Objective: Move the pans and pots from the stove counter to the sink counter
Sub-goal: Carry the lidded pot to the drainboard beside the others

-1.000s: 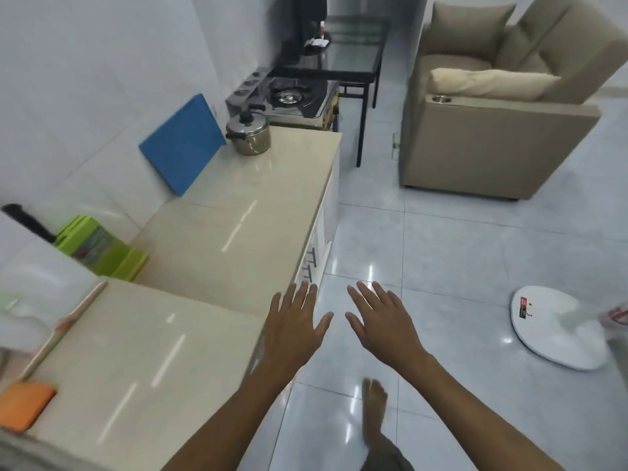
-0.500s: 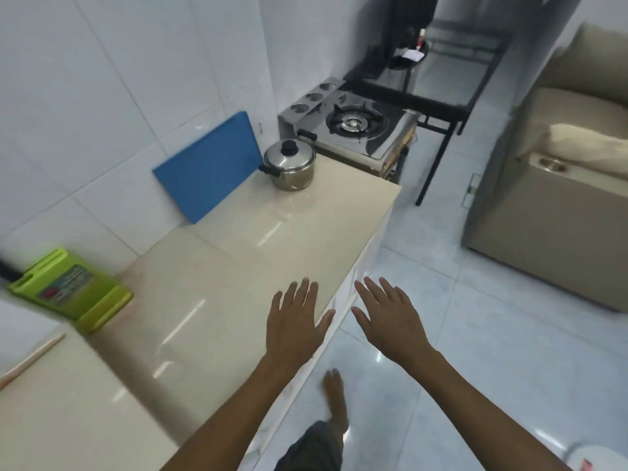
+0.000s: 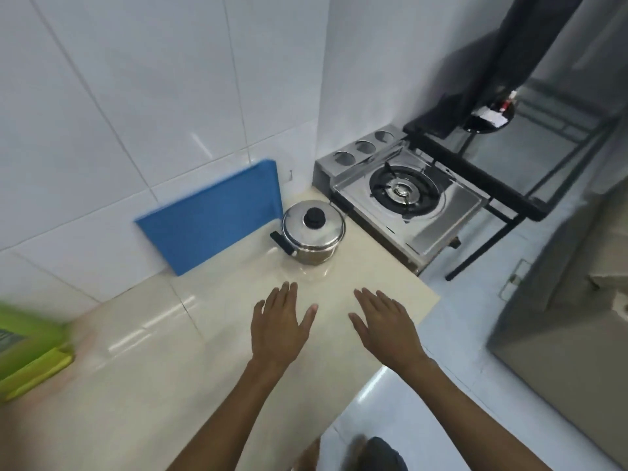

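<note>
In the head view, a steel pot [image 3: 313, 232] with its lid on stands on the beige counter [image 3: 142, 362], near the far end of it. The lid has a black knob in the middle, and a black handle sticks out from the pot on the left side. Just behind and to the left of the pot, a blue board [image 3: 210, 219] leans against the white tiled wall. To the right of the pot, just beyond the end of the counter, there is a gas stove [image 3: 407, 202] of steel with one burner; nothing stands on the burner. Both hands are held over the counter, in front of the pot and apart from it. The left hand [image 3: 277, 329] is flat, palm down, with the fingers spread, and it holds nothing. The right hand [image 3: 385, 329] is also flat and spread, near the front edge of the counter, and it is empty too. The two hands are side by side with a gap between them. At the left edge of the picture a green box [image 3: 23, 348] lies on the counter, but it is blurred. On the right a grey sofa [image 3: 560, 351] stands on the pale tiled floor.
</note>
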The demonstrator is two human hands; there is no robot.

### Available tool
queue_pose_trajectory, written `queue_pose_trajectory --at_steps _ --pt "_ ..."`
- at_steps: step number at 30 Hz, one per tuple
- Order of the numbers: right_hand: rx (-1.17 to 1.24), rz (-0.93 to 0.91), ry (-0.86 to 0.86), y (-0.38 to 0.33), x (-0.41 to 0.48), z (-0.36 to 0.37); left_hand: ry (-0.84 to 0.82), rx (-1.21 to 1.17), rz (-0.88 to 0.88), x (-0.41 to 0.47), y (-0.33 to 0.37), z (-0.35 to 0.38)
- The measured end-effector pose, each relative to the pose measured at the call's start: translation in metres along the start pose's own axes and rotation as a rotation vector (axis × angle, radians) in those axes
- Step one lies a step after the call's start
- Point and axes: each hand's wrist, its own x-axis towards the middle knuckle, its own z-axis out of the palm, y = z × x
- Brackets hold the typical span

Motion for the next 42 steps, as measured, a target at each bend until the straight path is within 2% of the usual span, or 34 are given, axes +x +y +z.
queue_pose_trajectory --at_steps 3,8,14,20,25,28,33,37,42 --pt "0.05 -0.037 -0.001 0.016 0.063 -0.009 -0.008 -0.048 -0.126 0.04 -0.004 0.0" --pt "0.091 -0.132 0.065 0.056 0.17 -0.022 -0.006 -0.287 -0.389 0.093 -0.004 0.009" --pt "0.163 -0.143 0.017 0.101 0.301 -0.02 0.158 -0.605 -0.783 0.164 0.013 0.029" --pt "0.246 -0.174 -0.093 0.123 0.375 0.003 0.22 -0.642 -0.949 0.208 0.03 0.049" --pt "0.471 -0.181 -0.166 0.128 0.395 0.023 0.342 -0.907 -1.072 0.223 0.035 0.058" --pt "0.611 -0.161 -0.151 0.128 0.395 0.024 0.363 -0.935 -1.107 0.227 0.034 0.058" --pt "0.707 -0.082 -0.207 0.124 0.39 0.016 0.388 -0.968 -1.141 0.216 0.042 0.052" --pt "0.762 -0.089 -0.195 0.108 0.364 -0.006 0.508 -1.041 -1.142 0.175 0.054 0.035" --pt "0.837 -0.24 -0.17 0.059 0.309 -0.039 0.737 -1.05 -1.126 0.091 0.056 -0.014"
